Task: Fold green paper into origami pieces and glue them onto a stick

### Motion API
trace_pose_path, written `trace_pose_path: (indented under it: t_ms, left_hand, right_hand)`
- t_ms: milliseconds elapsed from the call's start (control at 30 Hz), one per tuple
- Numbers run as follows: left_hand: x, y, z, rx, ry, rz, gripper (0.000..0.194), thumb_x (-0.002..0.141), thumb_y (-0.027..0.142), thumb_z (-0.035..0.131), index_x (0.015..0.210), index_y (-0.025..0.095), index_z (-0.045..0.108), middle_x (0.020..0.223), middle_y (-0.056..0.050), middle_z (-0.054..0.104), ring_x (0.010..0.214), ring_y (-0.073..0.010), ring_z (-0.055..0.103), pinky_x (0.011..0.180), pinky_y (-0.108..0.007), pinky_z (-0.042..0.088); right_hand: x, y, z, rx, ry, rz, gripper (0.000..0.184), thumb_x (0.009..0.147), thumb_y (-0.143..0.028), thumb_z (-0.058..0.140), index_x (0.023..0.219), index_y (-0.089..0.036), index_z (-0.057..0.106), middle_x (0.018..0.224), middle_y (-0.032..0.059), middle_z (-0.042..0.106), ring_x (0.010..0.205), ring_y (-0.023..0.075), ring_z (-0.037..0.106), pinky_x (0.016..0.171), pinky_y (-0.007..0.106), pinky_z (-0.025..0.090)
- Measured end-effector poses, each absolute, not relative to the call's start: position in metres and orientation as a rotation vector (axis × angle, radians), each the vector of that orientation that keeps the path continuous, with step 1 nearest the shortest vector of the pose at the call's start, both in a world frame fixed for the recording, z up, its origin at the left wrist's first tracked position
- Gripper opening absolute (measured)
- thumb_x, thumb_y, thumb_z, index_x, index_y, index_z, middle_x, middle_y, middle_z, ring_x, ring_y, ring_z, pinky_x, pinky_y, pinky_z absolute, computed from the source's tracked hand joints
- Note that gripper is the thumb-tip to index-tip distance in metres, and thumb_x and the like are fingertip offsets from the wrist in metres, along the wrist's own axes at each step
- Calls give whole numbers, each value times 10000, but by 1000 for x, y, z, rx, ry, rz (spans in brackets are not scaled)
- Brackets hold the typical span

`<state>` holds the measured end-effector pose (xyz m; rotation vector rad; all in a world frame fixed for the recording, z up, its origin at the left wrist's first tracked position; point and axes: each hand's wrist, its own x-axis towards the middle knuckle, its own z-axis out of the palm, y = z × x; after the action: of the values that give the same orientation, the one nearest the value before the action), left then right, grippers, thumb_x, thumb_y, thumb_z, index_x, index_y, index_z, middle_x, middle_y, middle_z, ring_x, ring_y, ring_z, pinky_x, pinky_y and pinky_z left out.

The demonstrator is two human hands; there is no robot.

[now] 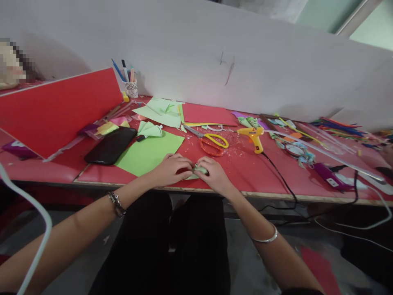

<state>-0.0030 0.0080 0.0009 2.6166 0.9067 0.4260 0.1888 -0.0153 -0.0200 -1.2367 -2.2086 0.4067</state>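
Near the table's front edge, my left hand (pixel 172 170) and my right hand (pixel 211 174) meet over a small piece of light green paper (pixel 201 169) with dark lines. Fingers of both hands are closed on it, and they hide most of its shape. Beside my left hand lies a bright green sheet (pixel 147 153), with a folded pale green paper piece (pixel 149 129) at its upper edge. Just beyond my hands are scissors (pixel 211 141) with yellow and orange handles. A yellow glue gun (pixel 252 137) rests farther right.
A black phone (pixel 111 145) lies at left, near a leaning red board (pixel 61 110). A pen cup (pixel 131 88) stands by the wall. Red sheets (pixel 210 114) lie at the back. A purple box (pixel 330 177) and the glue gun's black cord (pixel 279 176) are at right.
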Motion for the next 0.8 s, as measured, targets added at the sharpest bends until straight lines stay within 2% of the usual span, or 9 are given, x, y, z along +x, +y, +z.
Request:
trace_pose_path:
  t_ms: [133,300,467,800]
  left_hand:
    - [0,4,0,2616,950,445,325,803,492,433,730,216,588,1046,15,603,944,-195,473,841,-377,241]
    - [-2,10,-1,2568,943,375,343,768,509,481,635,220,608,1115,32,566,984,-210,456,839,-398,234]
    - [-3,10,-5,2577,928,435,429,769,525,470,532,186,582,1083,24,586,968,-206,466,849,-402,230]
    - [-5,9,-6,2650,844,468,283,777,422,505,628,184,544,1071,18,587,955,-180,476,818,-342,263]
  right_hand:
    - [188,-16,-21,-1251,-2220,368,88,784,-263,533,745,-183,535,850,19,547,770,145,491,698,258,356]
    - [187,-18,-19,-1267,-2218,348,139,802,-298,515,735,-177,528,825,24,530,770,145,487,693,258,359]
    - [188,-19,-18,-1293,-2198,361,150,794,-318,520,742,-178,534,821,27,520,761,147,483,681,260,363]
    - [188,-20,-20,-1332,-2147,357,173,788,-313,523,690,-174,491,805,23,488,723,137,466,647,250,364]
